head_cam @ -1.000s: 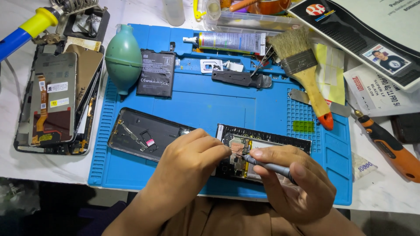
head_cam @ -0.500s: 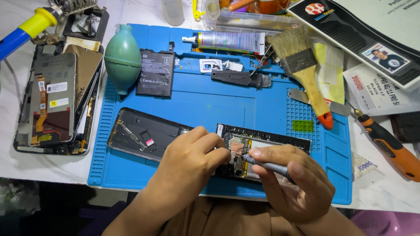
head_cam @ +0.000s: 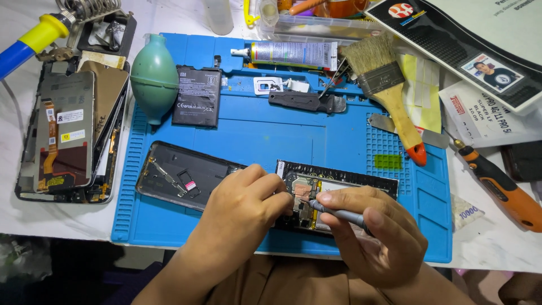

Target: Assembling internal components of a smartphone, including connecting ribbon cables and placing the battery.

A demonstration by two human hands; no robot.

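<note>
Presently, an opened phone body (head_cam: 339,195) is seen lying near the front edge of the blue work mat (head_cam: 271,135), its left end covered by both hands. The left hand (head_cam: 240,209) is pressed on that end with fingers curled, nothing being gripped. A grey screwdriver (head_cam: 339,213) is pinched in the right hand (head_cam: 378,237), its tip set on the phone's board. Just to the left, a detached back cover (head_cam: 180,175) is laid, partly hidden by the left hand. Toward the mat's back edge, a black battery (head_cam: 196,97), a green blower bulb (head_cam: 153,76), a glue tube (head_cam: 291,53) and a paint brush (head_cam: 384,85) are noted. Off the left edge, stacked phone screens (head_cam: 68,133) are observed; off the right edge, an orange tool (head_cam: 502,183).
</note>
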